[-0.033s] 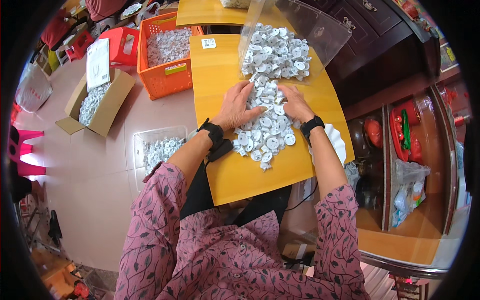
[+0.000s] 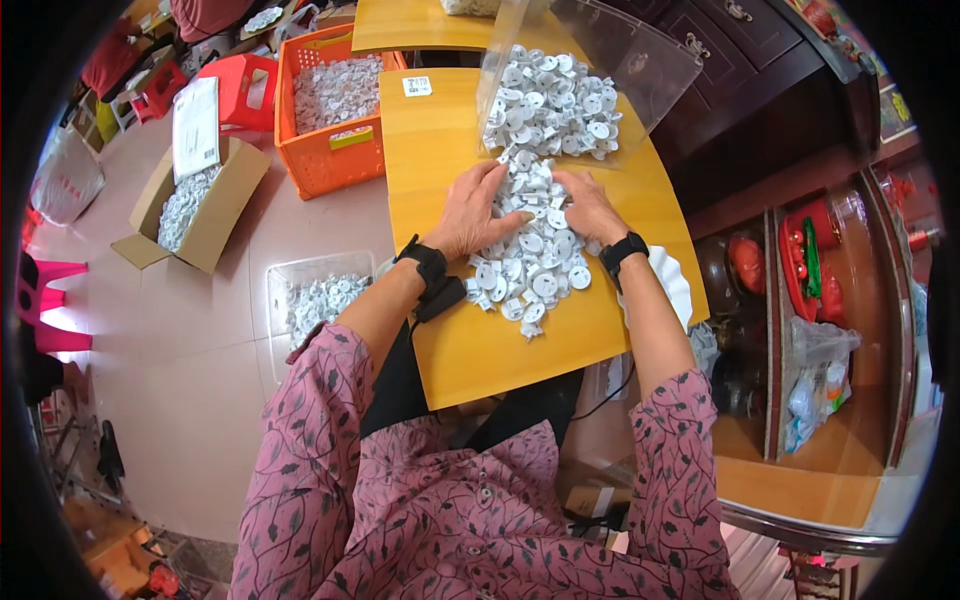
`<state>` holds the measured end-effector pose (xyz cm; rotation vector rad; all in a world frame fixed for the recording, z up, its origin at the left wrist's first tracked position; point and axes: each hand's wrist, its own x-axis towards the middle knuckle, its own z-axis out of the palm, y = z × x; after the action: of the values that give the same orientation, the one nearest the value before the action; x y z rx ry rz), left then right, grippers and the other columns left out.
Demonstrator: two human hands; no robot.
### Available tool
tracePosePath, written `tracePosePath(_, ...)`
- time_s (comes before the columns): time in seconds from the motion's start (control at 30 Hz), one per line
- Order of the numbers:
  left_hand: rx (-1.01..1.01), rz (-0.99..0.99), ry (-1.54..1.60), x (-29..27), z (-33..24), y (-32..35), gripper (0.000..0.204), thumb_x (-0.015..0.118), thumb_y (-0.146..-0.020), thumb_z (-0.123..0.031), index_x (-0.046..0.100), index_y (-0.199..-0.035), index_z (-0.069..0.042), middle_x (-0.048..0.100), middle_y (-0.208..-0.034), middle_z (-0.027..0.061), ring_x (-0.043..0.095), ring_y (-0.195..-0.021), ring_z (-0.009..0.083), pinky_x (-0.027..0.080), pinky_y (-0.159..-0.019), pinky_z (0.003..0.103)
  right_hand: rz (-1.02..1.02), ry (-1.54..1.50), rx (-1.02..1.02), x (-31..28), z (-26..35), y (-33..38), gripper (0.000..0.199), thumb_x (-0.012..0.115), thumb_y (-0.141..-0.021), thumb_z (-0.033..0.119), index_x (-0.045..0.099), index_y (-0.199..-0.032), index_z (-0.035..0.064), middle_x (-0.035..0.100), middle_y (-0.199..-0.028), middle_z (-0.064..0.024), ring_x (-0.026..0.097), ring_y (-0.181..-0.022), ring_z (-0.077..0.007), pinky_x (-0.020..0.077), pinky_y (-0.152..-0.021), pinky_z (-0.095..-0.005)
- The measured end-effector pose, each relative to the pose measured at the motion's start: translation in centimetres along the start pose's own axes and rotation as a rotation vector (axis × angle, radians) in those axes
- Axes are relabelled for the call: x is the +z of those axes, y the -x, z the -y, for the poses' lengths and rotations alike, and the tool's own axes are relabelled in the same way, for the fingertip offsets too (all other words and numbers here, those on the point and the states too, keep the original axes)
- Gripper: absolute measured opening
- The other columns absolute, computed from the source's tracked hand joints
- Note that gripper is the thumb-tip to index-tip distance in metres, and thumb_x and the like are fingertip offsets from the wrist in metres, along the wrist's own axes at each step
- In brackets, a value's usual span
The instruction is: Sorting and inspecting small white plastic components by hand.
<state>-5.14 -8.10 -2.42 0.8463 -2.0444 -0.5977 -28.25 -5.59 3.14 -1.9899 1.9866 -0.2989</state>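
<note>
A heap of small white plastic parts [image 2: 540, 285], with round discs and squarish blocks, lies on the yellow wooden table [image 2: 470, 365]. Against the heap's left side rests my left hand [image 2: 468, 215], open, its thumb stretched over the parts. My right hand [image 2: 592, 208] is open along the right side, its fingers partly bent toward the heap. Neither hand visibly grips a part. Just beyond my fingertips, a clear plastic bin [image 2: 640, 95] lies tipped with its mouth toward me, and more of the same white parts [image 2: 550, 100] spread inside it, meeting the heap.
An orange crate [image 2: 335, 165] of parts stands left of the table, near an opened cardboard box [image 2: 225, 225]. A clear tub [image 2: 320, 268] sits on the floor by my left arm. White scalloped object [image 2: 670, 290] lies under my right forearm. Dark cabinets [image 2: 740, 90] border the right.
</note>
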Motion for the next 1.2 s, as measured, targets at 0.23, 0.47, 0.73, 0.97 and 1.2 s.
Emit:
tracePosePath(0.23, -0.011, 0.021, 0.034, -0.3, 0.0, 0.2, 0.08, 0.072, -0.078, -0.049, 0.05, -0.134, 0.003, 0.05, -0.131, 0.0227, 0.047, -0.123, 0.0384, 0.036, -0.106, 0.045, 0.084, -0.019, -0.065, -1.3, 3.2, 2.6, 0.054, 0.051, -0.075, -0.008, 0.062, -0.125, 0.011, 0.059, -0.123, -0.0209, 0.053, -0.118, -0.036, 0.0421, -0.102, -0.0412)
tracePosePath(0.47, -0.073, 0.072, 0.009, -0.4, -0.1, 0.0, 0.082, 0.073, -0.076, -0.049, 0.049, -0.136, 0.003, 0.051, -0.131, 0.0228, 0.049, -0.122, 0.0372, 0.04, -0.105, 0.043, -0.126, 0.003, -0.071, -1.5, 0.9, 4.1, 0.054, 0.051, -0.076, -0.008, 0.061, -0.127, 0.0071, 0.061, -0.123, -0.0204, 0.055, -0.118, -0.0372, 0.0447, -0.099, -0.0416)
tracePosePath(0.73, -0.035, 0.082, -0.003, -0.7, 2.3, 0.1, 0.082, 0.069, -0.08, -0.048, 0.046, -0.137, 0.006, 0.043, -0.139, 0.025, 0.043, -0.129, 0.0377, 0.037, -0.109, 0.042, 0.12, 0.2, 0.26, -0.7, 1.9, 7.8, 0.058, 0.053, -0.077, -0.005, 0.049, -0.135, -0.0003, 0.05, -0.133, -0.0282, 0.047, -0.125, -0.0427, 0.041, -0.105, -0.0446)
tracePosePath(0.97, -0.068, 0.126, 0.077, -1.7, 0.7, -0.5, 0.087, 0.07, -0.082, -0.05, 0.04, -0.143, 0.003, 0.039, -0.145, 0.0236, 0.041, -0.134, 0.0349, 0.035, -0.111, 0.041, -0.278, 0.005, 0.108, 1.6, 1.9, 11.3, 0.057, 0.051, -0.078, -0.008, 0.046, -0.135, -0.0051, 0.052, -0.128, -0.0277, 0.049, -0.119, -0.0438, 0.0402, -0.104, -0.0462)
tracePosePath(1.2, -0.258, 0.177, 0.353, -4.1, -0.2, 1.7, 0.089, 0.07, -0.083, -0.049, 0.036, -0.145, 0.005, 0.033, -0.149, 0.0231, 0.038, -0.137, 0.0334, 0.033, -0.112, 0.039, -0.686, 0.036, 0.049, 2.4, 2.7, 21.4, 0.037, 0.063, -0.08, -0.002, 0.058, -0.117, -0.0045, 0.056, -0.111, -0.0194, 0.053, -0.106, -0.0377, 0.0426, -0.095, -0.0465)
